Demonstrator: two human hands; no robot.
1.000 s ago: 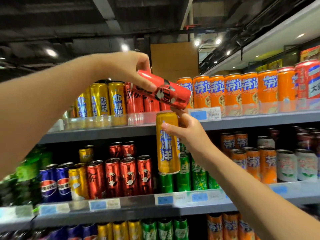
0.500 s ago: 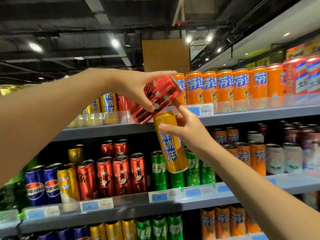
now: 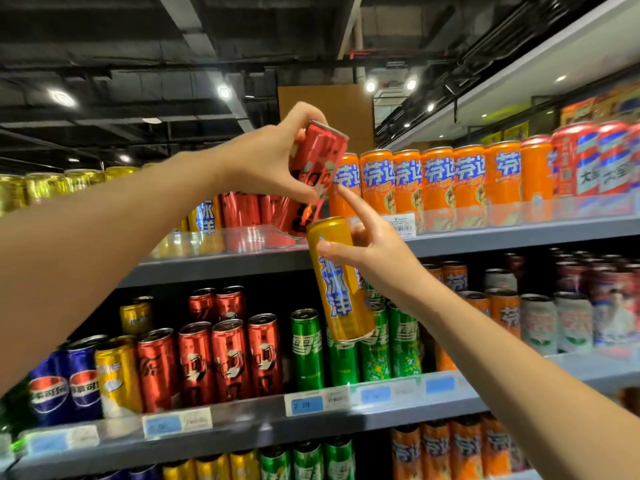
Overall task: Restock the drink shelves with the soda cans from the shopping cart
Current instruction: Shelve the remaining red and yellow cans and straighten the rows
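My left hand (image 3: 273, 157) grips a tall red soda can (image 3: 313, 178), nearly upright and tilted slightly, its base at the clear front lip of the top shelf (image 3: 485, 235). It hangs in front of red cans (image 3: 242, 209) standing there, just left of a row of orange cans (image 3: 436, 185). My right hand (image 3: 374, 251) holds a yellow can with blue lettering (image 3: 341, 282) below it, tilted, while its index finger stretches up and touches the red can's side.
The middle shelf (image 3: 242, 419) carries blue, yellow, red, green, orange and white cans behind price tags. A lower shelf shows more yellow, green and orange cans. Red-and-blue cans (image 3: 595, 157) stand at the top shelf's far right. Dark ceiling with lights overhead.
My left hand turned the red can from lying sideways to nearly upright and lowered its base to the top shelf's lip. My right index finger reached up to it; the yellow can tilted.
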